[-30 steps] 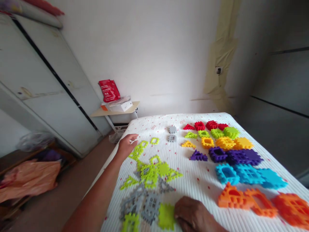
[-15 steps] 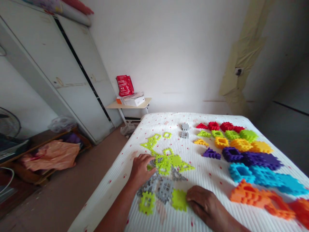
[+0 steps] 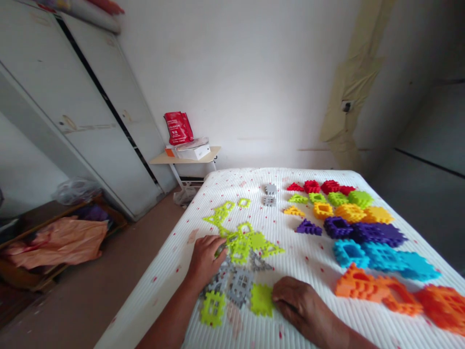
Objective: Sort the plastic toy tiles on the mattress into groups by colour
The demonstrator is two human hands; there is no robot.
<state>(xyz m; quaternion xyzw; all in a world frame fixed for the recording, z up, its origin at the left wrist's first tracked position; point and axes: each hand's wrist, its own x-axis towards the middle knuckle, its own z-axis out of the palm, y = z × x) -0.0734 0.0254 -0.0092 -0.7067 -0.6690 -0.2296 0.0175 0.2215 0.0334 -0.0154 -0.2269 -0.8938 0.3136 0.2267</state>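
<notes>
My left hand (image 3: 206,258) is curled at the left edge of a heap of lime-green pieces (image 3: 241,242), its fingers round something partly hidden. Grey pieces (image 3: 240,286) lie just below the heap, between my hands. My right hand (image 3: 296,303) rests on the bed, fingers folded, touching the right edge of a solid lime-green square (image 3: 261,299); what its fingers hold, if anything, is hidden. Close to my left forearm lies a lime-green window piece (image 3: 212,309). More lime-green pieces (image 3: 220,213) spread beyond my left hand.
Rows of red, green, yellow, purple (image 3: 337,227), blue (image 3: 350,253) and orange pieces (image 3: 363,286) occupy the bed's right side. Two grey pieces (image 3: 270,200) lie farther back. A small table (image 3: 160,158) with a red bag (image 3: 178,128) stands behind the bed (image 3: 312,264).
The whole view has shifted, so the bed and its pieces appear farther left. My left hand's fingers have drawn closer together beside the heap. My right hand has stayed beside the green square.
</notes>
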